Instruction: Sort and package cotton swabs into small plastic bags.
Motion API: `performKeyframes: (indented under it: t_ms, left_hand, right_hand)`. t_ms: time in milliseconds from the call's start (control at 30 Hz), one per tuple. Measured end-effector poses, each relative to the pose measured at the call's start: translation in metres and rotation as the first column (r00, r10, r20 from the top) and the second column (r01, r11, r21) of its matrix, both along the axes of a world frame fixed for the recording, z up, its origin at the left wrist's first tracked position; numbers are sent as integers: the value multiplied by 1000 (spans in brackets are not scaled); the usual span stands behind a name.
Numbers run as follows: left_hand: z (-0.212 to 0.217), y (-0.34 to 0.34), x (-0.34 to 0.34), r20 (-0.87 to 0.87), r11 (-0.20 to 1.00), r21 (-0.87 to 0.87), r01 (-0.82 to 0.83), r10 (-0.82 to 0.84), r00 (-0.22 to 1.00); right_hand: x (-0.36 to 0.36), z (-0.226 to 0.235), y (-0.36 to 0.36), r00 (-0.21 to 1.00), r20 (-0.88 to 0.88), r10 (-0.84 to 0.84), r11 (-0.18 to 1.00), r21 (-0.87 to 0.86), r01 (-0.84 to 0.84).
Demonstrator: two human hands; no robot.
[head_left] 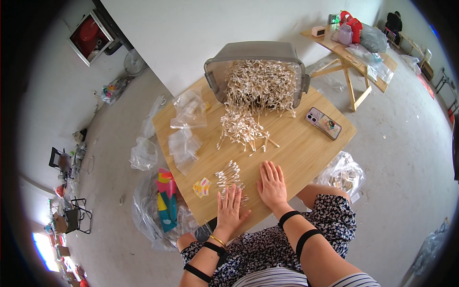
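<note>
Grey plastic bin: I see the bin (260, 49) tipped on its side at the far end of the table (299, 146), its mouth toward the wearer, packed with a heap of cotton swabs (260, 81).
Spill: a loose pile of swabs (241, 125) runs out over the bin's lip onto the wood.
Clear plastic bags: two groups lie flat by the left edge, the upper bags (189, 111) just beyond the lower bags (184, 147); I cannot tell what the upper ones hold.
Floor bags: a big clear sack (143, 205) sits left of the table with pink, yellow and teal pieces (167, 203) in or on it; another clear bag (342, 172) at the right has contents I can't make out.
Table edges: the near edge passes close to both wrists; the phone (323, 123) lies near the right edge.
Room to move: I get a wide stretch of wood between the right hand (272, 188) and the phone.
Sorted swabs: a small batch (227, 173), white-tipped and thin-stemmed, lies roughly side by side before the left hand (230, 210), beside yellow-and-white cards (202, 187).
Left fingers: straight, slightly spread, grasping nothing, tips at the batch's near end.
Right fingers: extended and released, palm down on the wood.
</note>
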State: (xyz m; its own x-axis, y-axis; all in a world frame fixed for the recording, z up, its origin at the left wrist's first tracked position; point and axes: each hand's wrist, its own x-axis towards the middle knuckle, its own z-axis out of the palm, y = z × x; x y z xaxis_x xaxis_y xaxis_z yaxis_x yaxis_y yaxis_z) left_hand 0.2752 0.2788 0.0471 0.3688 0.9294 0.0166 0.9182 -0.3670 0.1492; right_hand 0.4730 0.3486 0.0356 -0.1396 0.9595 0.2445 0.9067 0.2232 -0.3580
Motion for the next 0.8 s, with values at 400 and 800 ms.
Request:
performKeyframes:
  t_ms: [400,800]
  left_hand:
    - [0,24,-2,390,988,77,-134,93,916]
    - [-3,24,6,54,990,57,-130,127,990]
  right_hand:
    - [2,-2,0,1000,12,4,1000,-1,-4]
    - [0,3,-1,1000,11,8,999,-35,-7]
